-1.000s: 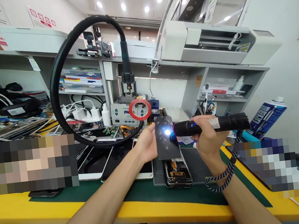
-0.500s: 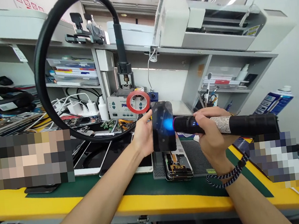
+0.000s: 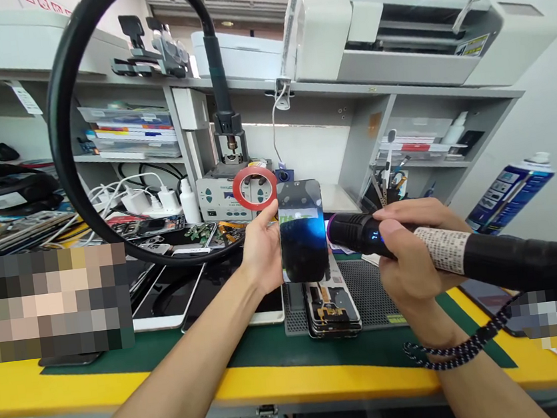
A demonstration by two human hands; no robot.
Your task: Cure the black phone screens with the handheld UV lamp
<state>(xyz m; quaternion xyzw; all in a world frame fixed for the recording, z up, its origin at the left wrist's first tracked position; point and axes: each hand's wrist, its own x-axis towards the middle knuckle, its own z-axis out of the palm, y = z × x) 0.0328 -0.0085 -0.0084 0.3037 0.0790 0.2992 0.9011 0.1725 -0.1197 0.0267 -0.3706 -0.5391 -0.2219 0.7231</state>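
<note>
My left hand (image 3: 263,249) grips a dark phone screen (image 3: 302,233) by its left edge, upright above the bench. Blue light and reflections show on its glossy face. My right hand (image 3: 411,247) is wrapped around a black flashlight (image 3: 505,253) with a white label and a small lit display. The flashlight's purple-rimmed head points left at the screen's right edge, a small gap apart. From its tail hangs a dark speckled wrist strap (image 3: 476,355). Below the screen, a stack of opened phones (image 3: 332,307) lies on a grey mat (image 3: 368,292).
Behind the screen are a roll of red tape (image 3: 255,188) and a control box (image 3: 214,199). A thick black hose (image 3: 60,126) loops at left. Tablets (image 3: 162,296) lie left of the stack. A blue spray can (image 3: 511,192) stands at right, under a printer-like machine (image 3: 405,40).
The flashlight has swung, its tail now nearer the camera and farther right. The screen has turned slightly and shows a greenish-white reflection. Both hands keep their hold.
</note>
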